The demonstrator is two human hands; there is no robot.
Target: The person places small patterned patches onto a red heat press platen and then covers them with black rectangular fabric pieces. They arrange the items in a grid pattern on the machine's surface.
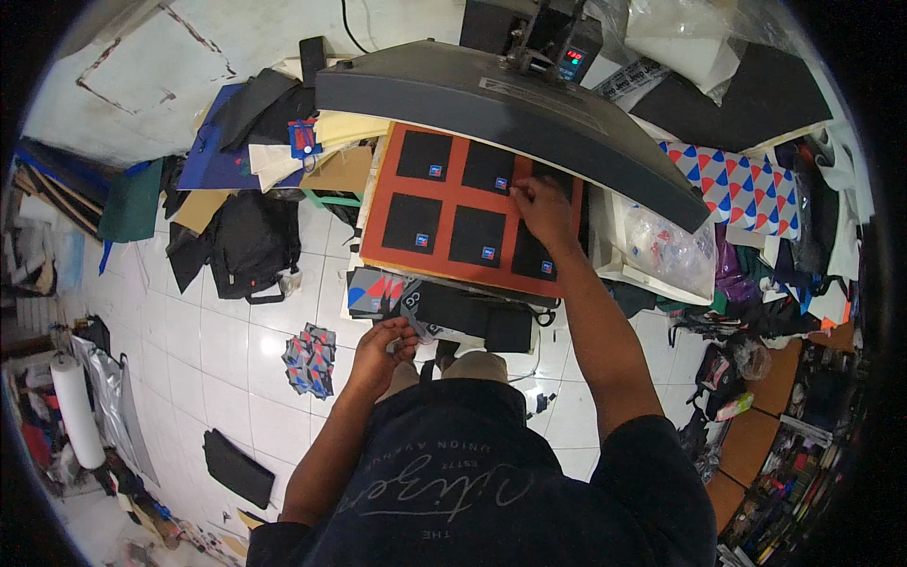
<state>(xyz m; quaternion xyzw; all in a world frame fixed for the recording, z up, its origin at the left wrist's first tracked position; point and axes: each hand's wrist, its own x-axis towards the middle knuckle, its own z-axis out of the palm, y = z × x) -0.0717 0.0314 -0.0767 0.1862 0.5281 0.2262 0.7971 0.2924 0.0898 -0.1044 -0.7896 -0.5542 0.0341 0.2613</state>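
A heat press stands before me, its dark upper plate [491, 104] raised over an orange-red pad [444, 196]. Several black fabric squares [410, 216] lie on the pad in two rows. Most show a small blue and red emblem [487, 253] near the lower right corner. My right hand [545, 213] reaches over the pad's right part, fingers pinched by the far right square; it partly covers that square, and what the fingertips hold is hidden. Nearer my body, my left hand [385, 352] is closed beside printed grey, red and blue pieces [378, 295]. I cannot make out what it holds.
A stack of similar printed pieces [310, 361] lies on the tiled floor, with a black backpack [253, 246] farther left. Left of the press are cloth and sheets [274, 161]. At its right sits a pale tray with clear plastic [661, 241]. Black pieces [463, 312] lie below the pad.
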